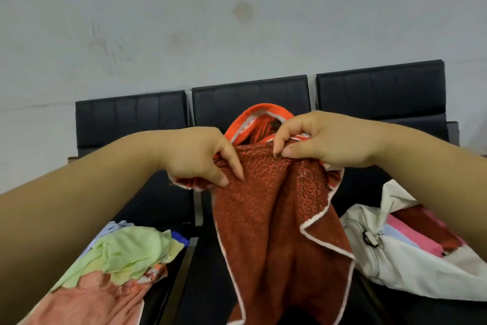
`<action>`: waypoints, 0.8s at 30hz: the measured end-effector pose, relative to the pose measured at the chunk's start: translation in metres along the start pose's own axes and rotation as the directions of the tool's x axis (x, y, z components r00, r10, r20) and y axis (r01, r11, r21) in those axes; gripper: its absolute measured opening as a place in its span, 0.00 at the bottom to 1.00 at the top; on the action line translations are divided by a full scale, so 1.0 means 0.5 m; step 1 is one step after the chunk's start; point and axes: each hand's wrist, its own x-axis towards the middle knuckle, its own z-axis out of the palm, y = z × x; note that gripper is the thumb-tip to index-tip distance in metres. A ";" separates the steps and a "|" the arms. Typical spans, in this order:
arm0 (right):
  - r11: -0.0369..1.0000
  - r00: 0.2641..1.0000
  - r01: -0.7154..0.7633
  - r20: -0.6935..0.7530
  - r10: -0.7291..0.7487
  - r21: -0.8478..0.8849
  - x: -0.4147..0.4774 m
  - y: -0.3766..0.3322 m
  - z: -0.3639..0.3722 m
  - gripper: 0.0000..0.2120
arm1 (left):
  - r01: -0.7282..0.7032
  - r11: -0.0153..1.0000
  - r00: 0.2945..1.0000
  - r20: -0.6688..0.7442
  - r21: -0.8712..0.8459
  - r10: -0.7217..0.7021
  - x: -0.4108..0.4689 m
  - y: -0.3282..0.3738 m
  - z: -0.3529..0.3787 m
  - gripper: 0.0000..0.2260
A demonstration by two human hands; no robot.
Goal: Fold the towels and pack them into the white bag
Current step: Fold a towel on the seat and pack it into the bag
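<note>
A red-orange towel (266, 219) with a white edge hangs in mid-air in front of me, its top bunched. My left hand (200, 156) pinches its upper left part, and my right hand (324, 140) grips its upper right part. The white bag (411, 269) lies open on the seat at the right, with pink, light blue and red folded towels (419, 232) inside. A pile of unfolded towels (126, 253), light green on top with salmon and blue ones under it, lies at the lower left.
A row of three black padded seats (379, 92) stands against a pale wall (237, 8). The towel hangs over the middle seat. Gaps with metal frame run between the seats.
</note>
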 end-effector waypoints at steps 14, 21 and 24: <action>0.895 0.993 0.000 0.107 0.054 -0.445 -0.006 0.020 -0.026 0.16 | -0.165 0.745 0.982 -0.181 -0.646 0.061 -0.005 -0.010 -0.010 0.08; 0.999 0.993 -0.024 0.117 0.019 0.041 -0.028 0.020 -0.013 0.12 | 0.021 0.997 0.999 0.042 -0.071 -0.018 -0.009 -0.027 -0.021 0.12; 0.982 0.966 -0.067 0.259 0.018 0.179 -0.034 0.013 0.011 0.17 | 0.029 0.994 0.997 -0.066 -0.106 -0.036 -0.001 -0.030 -0.017 0.12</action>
